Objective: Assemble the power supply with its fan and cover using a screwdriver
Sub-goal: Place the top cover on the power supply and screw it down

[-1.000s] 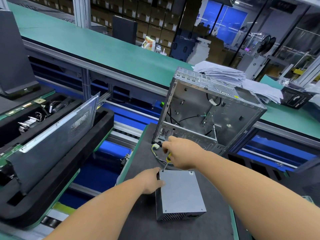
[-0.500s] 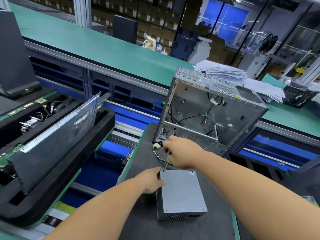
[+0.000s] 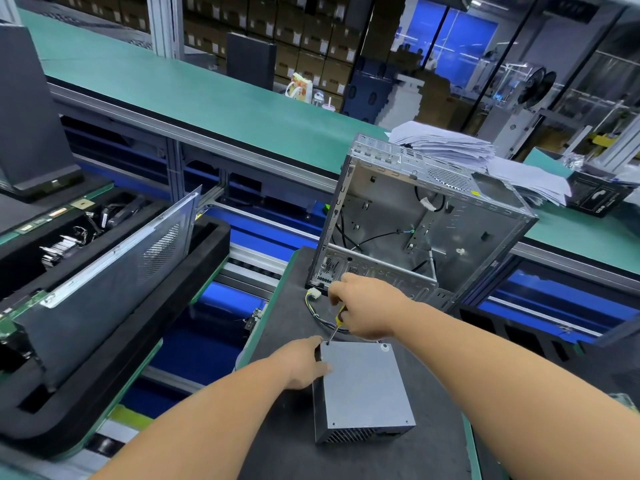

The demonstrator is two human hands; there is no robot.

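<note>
1. The power supply (image 3: 363,386), a grey metal box, lies flat on the dark mat (image 3: 277,427) in the lower centre of the frame, its vented end facing the bottom edge.
2. The left hand (image 3: 306,363) comes in from the lower left and rests against the box's upper left corner; the thumb lies on the top face while the other fingers curl round the side, steadying it.
3. The right hand (image 3: 363,311) reaches in from the lower right, just above the box, fingers curled tight round the yellow handle of the screwdriver (image 3: 336,327).
4. The screwdriver slants down to the left, and its tip meets the top face of the box at the upper left corner, right beside the left thumb.
5. A bundle of coloured wires (image 3: 318,317) with a white plug loops over the mat just beyond the box, partly hidden by the right hand.
6. Behind both hands, at centre right, an open computer case (image 3: 433,216) stands on the mat, loose cables inside.
7. At the left, a perforated metal side panel (image 3: 114,271) leans in a black foam tray (image 3: 114,368).
8. A stack of papers (image 3: 446,147) lies on the green bench (image 3: 207,98) at upper right.
</note>
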